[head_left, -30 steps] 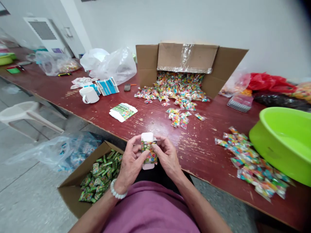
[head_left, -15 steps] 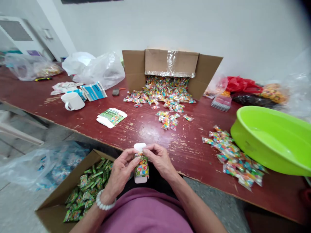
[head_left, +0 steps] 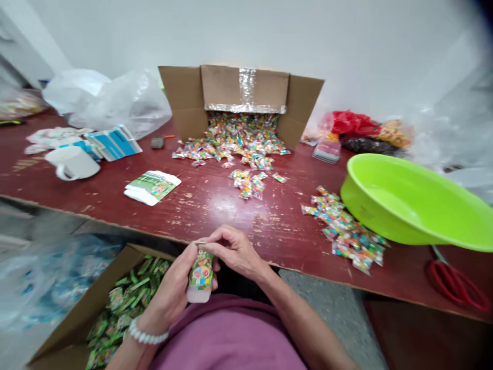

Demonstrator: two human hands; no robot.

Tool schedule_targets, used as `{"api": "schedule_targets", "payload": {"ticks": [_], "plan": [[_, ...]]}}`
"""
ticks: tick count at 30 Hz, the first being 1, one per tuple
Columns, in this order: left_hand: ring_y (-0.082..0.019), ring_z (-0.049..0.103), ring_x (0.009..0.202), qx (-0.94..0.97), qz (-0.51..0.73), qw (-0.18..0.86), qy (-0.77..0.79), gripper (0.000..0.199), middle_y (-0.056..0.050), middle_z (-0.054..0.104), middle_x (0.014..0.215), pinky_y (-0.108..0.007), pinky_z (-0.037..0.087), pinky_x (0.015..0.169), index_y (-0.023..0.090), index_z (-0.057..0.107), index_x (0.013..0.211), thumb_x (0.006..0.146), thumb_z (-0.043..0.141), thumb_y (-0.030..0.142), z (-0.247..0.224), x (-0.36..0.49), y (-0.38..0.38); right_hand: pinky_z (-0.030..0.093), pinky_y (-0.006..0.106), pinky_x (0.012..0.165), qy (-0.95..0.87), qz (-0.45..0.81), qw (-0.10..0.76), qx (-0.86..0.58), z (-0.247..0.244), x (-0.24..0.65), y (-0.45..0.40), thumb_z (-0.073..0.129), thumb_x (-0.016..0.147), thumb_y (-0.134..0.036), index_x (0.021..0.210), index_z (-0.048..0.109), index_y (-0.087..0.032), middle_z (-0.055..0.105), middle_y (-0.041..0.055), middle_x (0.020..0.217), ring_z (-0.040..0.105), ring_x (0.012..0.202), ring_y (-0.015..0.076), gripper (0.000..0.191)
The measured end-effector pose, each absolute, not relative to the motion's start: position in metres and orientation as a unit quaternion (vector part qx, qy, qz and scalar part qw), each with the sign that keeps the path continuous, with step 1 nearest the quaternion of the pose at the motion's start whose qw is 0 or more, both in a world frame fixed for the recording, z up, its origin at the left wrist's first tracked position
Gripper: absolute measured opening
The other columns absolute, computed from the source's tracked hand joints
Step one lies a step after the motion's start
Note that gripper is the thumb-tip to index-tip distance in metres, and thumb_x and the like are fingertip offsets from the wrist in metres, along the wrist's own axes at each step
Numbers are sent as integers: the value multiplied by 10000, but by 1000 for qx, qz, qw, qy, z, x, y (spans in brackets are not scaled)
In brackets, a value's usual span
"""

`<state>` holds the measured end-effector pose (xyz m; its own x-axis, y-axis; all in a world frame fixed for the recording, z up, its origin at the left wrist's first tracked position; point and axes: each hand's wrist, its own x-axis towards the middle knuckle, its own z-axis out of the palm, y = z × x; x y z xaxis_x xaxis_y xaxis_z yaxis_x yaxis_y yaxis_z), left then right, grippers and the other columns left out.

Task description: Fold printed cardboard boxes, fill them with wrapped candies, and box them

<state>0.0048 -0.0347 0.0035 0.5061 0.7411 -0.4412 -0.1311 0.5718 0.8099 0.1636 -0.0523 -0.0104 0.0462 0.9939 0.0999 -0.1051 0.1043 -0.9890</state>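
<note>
A small green printed candy box (head_left: 201, 271) is held low in front of me, over the table's near edge. My left hand (head_left: 175, 280) is wrapped around its side, a beaded bracelet at the wrist. At the top end of the box, my right hand (head_left: 235, 252) is closed with thumb and fingers on the flap, which is now folded down. A pale flap shows at the lower end. Below to the left, an open carton (head_left: 65, 329) holds many similar green boxes (head_left: 133, 298).
A cardboard box (head_left: 246, 87) on its side spills wrapped candies (head_left: 242, 131) onto the red table (head_left: 185, 216). More packets (head_left: 348, 231) lie beside a green basin (head_left: 408, 200). Flat cartons (head_left: 152, 186), a white mug (head_left: 73, 163) and red-handled scissors (head_left: 456, 282) are also there.
The white top flap stood up earlier and is now folded over under my right fingers. My left hand has wrapped further around the box. The whole view has turned right.
</note>
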Motion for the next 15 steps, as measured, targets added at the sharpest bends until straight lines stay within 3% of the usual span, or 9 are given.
{"api": "schedule_targets", "payload": {"ticks": [3,7,15], "plan": [[-159,625,487,362,275,784,422,628,-38,692,730,-267,525,458,189,561,1308,865,575,634,4,7,-31,547,259,630,-485,512,556,-441,-11,165,-51,707,847,-444,798,683,-192,754,52,974,669,671,129,258],[-139,608,473,413,273,752,435,709,-51,694,730,-232,493,438,173,589,1323,890,437,714,3,6,-29,517,243,517,-482,543,528,-441,-13,165,-49,741,822,-427,945,719,-180,755,44,889,611,534,103,277],[-133,592,414,468,252,727,434,744,-68,685,637,-207,440,395,115,708,1157,864,444,746,-2,2,-32,544,266,581,-429,604,516,-431,-11,171,-48,811,736,-390,809,741,-159,768,32,770,660,568,130,253]]}}
